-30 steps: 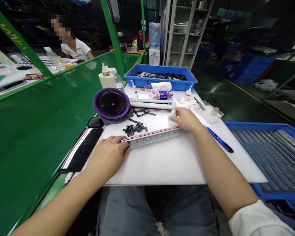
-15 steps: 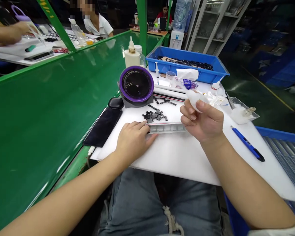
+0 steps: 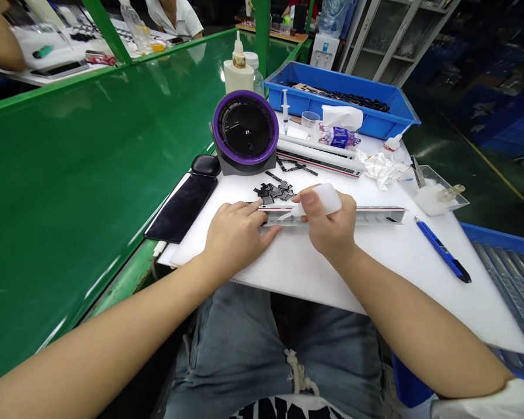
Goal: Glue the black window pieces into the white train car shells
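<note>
My left hand (image 3: 238,233) is closed over the left end of a long clear and white plastic strip (image 3: 373,216) with a red line along its far edge. The strip lies across the white table in front of me. In my right hand (image 3: 334,224) is a small white squeeze bottle (image 3: 325,199), tilted so that its thin nozzle points left and down at the strip, close to my left fingers. Whether the tip touches the strip I cannot tell. Just behind the strip lies a pile of small black pieces (image 3: 273,191).
A purple-rimmed round fan (image 3: 245,129) stands behind the pile. Further strips (image 3: 318,157), a tissue pack (image 3: 338,137) and a blue bin (image 3: 340,110) are beyond. A phone (image 3: 183,206) lies left, a blue pen (image 3: 441,249) right. A green partition (image 3: 113,145) borders the left side.
My right hand has come down and left, turning the squeeze bottle so its nozzle is over the strip. My left hand has stayed on the strip's left end. The view has tilted slightly downward.
</note>
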`<state>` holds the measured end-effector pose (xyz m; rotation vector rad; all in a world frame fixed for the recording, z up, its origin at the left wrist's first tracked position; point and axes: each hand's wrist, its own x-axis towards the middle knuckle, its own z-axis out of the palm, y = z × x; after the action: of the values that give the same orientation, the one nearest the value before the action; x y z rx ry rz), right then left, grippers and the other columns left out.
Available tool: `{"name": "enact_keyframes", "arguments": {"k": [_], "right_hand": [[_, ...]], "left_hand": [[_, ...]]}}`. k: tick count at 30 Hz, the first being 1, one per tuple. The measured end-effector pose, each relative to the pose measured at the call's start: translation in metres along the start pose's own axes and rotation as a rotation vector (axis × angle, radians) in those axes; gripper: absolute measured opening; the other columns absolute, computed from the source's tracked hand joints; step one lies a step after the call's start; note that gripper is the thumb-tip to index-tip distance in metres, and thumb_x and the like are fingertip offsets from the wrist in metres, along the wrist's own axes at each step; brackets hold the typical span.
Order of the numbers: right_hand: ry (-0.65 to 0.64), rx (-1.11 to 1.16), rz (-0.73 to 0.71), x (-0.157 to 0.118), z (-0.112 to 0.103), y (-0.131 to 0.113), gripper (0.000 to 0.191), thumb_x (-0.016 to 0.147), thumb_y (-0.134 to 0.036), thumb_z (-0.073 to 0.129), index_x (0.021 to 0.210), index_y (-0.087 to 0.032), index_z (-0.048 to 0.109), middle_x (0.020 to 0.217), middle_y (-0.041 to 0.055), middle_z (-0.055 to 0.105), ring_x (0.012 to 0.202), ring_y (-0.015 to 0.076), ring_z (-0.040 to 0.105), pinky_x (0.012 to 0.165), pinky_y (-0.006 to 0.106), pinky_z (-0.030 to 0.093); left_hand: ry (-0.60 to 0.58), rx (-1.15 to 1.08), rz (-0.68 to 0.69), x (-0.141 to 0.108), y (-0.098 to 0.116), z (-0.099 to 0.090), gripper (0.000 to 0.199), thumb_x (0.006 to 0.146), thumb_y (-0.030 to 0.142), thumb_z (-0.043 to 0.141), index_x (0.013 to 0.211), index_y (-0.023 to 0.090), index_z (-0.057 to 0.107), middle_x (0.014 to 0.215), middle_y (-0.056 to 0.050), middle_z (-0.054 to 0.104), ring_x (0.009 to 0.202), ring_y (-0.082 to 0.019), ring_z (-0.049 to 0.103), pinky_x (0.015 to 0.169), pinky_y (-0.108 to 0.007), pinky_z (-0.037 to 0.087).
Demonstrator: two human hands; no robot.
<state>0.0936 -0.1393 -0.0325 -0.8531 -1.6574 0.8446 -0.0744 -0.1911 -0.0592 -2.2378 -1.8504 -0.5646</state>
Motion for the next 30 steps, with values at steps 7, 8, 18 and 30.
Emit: {"name": "enact_keyframes", "arguments": {"k": [7,8,18,30], "right_hand": [[-0.030,-0.110,-0.031,0.0006,0.0039,0.0055,0.044,0.089,-0.060,0.055,0.071,-0.021,0.066,0.057,0.0006,0.058,0.053,0.0147,0.057,0.052,0.029,0.045],[-0.031,-0.113,-0.030,0.0007,0.0044,0.0058,0.044,0.089,-0.060,0.055,0.072,-0.021,0.067,0.056,0.0004,0.057,0.052,0.0148,0.058,0.052,0.029,0.045],[-0.045,-0.132,-0.006,0.0014,0.0066,0.0073,0.045,0.090,-0.061,0.054,0.074,-0.022,0.069,0.053,-0.0009,0.054,0.052,0.0149,0.057,0.054,0.029,0.044],[-0.045,-0.109,0.018,0.0011,0.0081,0.0084,0.046,0.089,-0.063,0.053,0.074,-0.022,0.068,0.052,-0.0016,0.053,0.049,0.0133,0.053,0.052,0.028,0.043]], "left_hand": [[0.021,0.016,0.015,-0.0007,0.0002,0.0026,0.035,0.090,0.046,0.056,0.086,0.016,0.073,0.118,-0.010,0.071,0.099,-0.029,0.067,0.083,-0.045,0.050],[0.029,0.017,0.015,-0.0008,0.0001,0.0032,0.035,0.090,0.047,0.056,0.085,0.016,0.073,0.118,-0.010,0.072,0.098,-0.029,0.067,0.082,-0.045,0.050],[0.021,0.008,0.011,0.0000,0.0001,0.0025,0.035,0.090,0.047,0.056,0.085,0.017,0.073,0.117,-0.010,0.072,0.098,-0.030,0.068,0.082,-0.045,0.050],[0.036,0.021,0.011,0.0001,-0.0001,0.0042,0.034,0.089,0.046,0.056,0.084,0.016,0.073,0.114,-0.010,0.073,0.097,-0.030,0.068,0.084,-0.045,0.050]]}}
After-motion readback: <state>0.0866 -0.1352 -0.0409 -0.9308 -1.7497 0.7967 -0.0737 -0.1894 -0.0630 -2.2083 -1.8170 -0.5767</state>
